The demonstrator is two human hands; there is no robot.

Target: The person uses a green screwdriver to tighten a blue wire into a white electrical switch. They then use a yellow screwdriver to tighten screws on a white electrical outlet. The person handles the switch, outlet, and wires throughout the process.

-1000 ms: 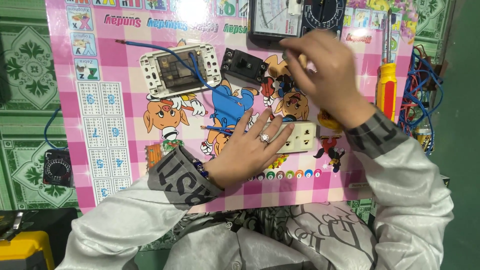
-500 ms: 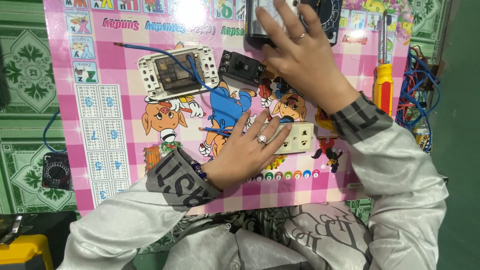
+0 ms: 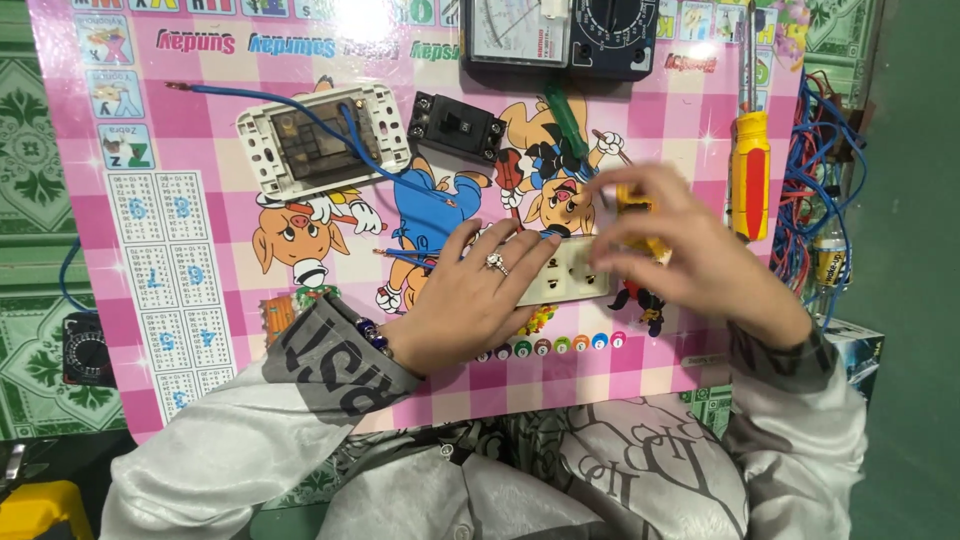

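Observation:
A pink cartoon board [image 3: 200, 200] lies across my lap. My left hand [image 3: 470, 290], with a ring on one finger, lies palm down on it, and its fingertips press on the left end of a cream socket plate [image 3: 575, 275]. Over the socket's right end hovers my right hand [image 3: 690, 250], blurred by motion, with its fingers closed on a small yellow-handled tool [image 3: 632, 200]. The tool's tip is hidden behind the fingers.
On the board lie a white switch frame [image 3: 325, 140] with blue wires, a black breaker [image 3: 457, 125], a green screwdriver [image 3: 567, 120], a yellow-and-red screwdriver [image 3: 750, 175] and a multimeter [image 3: 560, 35] at the top edge. A tangle of blue and red wires [image 3: 815, 150] hangs at the right.
My right hand reached up to the multimeter at the top, then came back down to the socket, now with a yellow-handled tool in it. My left hand stayed on the socket.

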